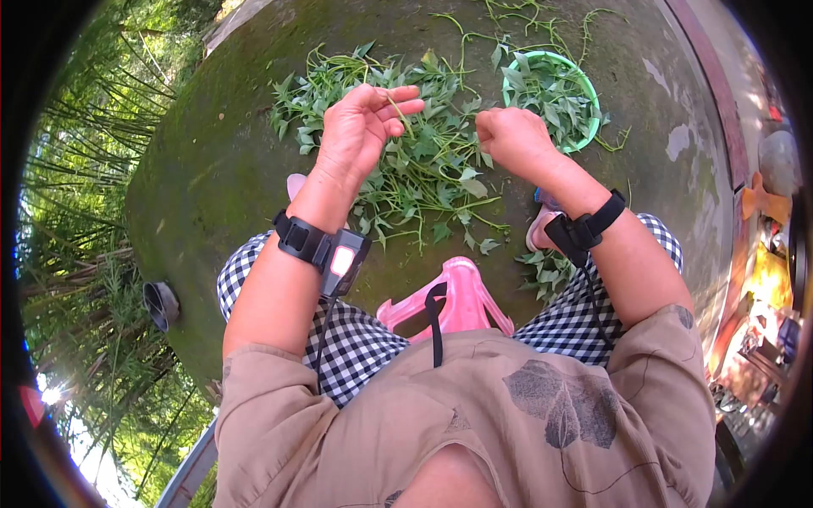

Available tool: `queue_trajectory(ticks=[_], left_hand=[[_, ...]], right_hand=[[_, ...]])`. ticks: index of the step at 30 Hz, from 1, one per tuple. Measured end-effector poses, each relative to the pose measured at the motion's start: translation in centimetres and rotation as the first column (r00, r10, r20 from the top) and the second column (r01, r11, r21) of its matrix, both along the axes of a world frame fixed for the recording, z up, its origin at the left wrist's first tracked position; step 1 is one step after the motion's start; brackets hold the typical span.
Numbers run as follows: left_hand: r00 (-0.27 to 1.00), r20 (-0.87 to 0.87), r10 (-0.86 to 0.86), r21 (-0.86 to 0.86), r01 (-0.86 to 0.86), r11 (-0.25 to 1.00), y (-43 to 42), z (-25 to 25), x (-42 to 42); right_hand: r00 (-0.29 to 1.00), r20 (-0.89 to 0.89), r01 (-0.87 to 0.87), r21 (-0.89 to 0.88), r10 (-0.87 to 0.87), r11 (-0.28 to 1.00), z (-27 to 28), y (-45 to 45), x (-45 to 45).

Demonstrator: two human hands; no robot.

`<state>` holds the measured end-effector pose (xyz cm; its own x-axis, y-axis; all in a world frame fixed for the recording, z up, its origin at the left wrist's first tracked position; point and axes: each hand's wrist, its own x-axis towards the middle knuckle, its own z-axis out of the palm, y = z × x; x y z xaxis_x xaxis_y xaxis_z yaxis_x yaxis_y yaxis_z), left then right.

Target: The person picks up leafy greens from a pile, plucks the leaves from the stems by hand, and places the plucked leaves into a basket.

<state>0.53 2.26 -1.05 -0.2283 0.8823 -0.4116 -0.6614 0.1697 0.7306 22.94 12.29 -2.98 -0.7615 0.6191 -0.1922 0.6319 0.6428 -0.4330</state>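
Note:
My left hand [360, 131] is raised over a loose pile of leafy green vines [423, 182] on the ground. A thin green stem [398, 113] lies across its fingers, held near the thumb. My right hand [517, 140] hovers to the right of the pile, its fingers pinched together with the knuckles up. What sits between those fingertips, if anything, is hidden. Just beyond it stands a light green plastic basket [597, 106] partly filled with picked leaves [555, 97].
A pink plastic stool [461, 279] shows between my knees. More leaves [546, 275] lie by my right foot, and long bare vines [584, 25] are strewn behind the basket. A dark pot [161, 306] is at the left edge; assorted items line the right.

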Motion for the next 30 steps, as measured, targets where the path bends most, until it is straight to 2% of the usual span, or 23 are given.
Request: queue_trajectory(ticks=[2, 5, 6, 10, 20, 23, 25, 29, 30], left_hand=[[0.999, 0.04, -0.017, -0.017, 0.017, 1.0, 0.0, 0.7, 0.0], [0.985, -0.041, -0.169, -0.069, 0.166, 0.984, -0.3, 0.0, 0.3], [0.984, -0.091, -0.151, -0.164, 0.135, 0.977, -0.3, 0.9, 1.7], [0.903, -0.218, -0.371, -0.275, 0.308, 0.911, -0.9, -0.6, 3.3], [0.844, -0.329, -0.424, -0.283, 0.341, 0.897, -0.4, -1.1, 4.9], [0.854, -0.304, -0.422, -0.274, 0.345, 0.898, -0.4, -1.2, 4.9], [0.863, -0.293, -0.411, -0.273, 0.336, 0.901, -0.4, -1.0, 4.9], [0.865, -0.271, -0.423, -0.285, 0.348, 0.893, -0.4, -1.0, 5.1], [0.865, -0.268, -0.424, -0.288, 0.348, 0.892, -0.4, -1.0, 5.2]], right_hand=[[0.999, -0.027, 0.039, -0.018, -0.039, 0.999, 0.0, 0.3, 0.6], [0.992, -0.114, 0.052, -0.038, -0.056, 0.998, 0.8, 0.3, 0.6], [0.989, -0.141, 0.037, -0.029, -0.041, 0.999, 1.1, 0.2, 0.5], [0.968, -0.251, -0.023, -0.016, 0.018, 1.0, 1.2, -0.2, 0.4], [0.931, -0.364, -0.033, -0.029, 0.02, 0.999, 1.1, -1.2, -0.3], [0.931, -0.365, -0.033, -0.123, -0.014, 0.992, 0.9, -1.3, -0.2], [0.893, -0.433, -0.009, -0.287, -0.122, 0.958, 0.9, -1.4, -0.2], [0.8, -0.463, 0.002, -0.633, -0.381, 0.774, 1.1, -1.7, -0.4], [0.787, -0.457, 0.004, -0.668, -0.415, 0.744, 1.1, -1.6, -0.4]])
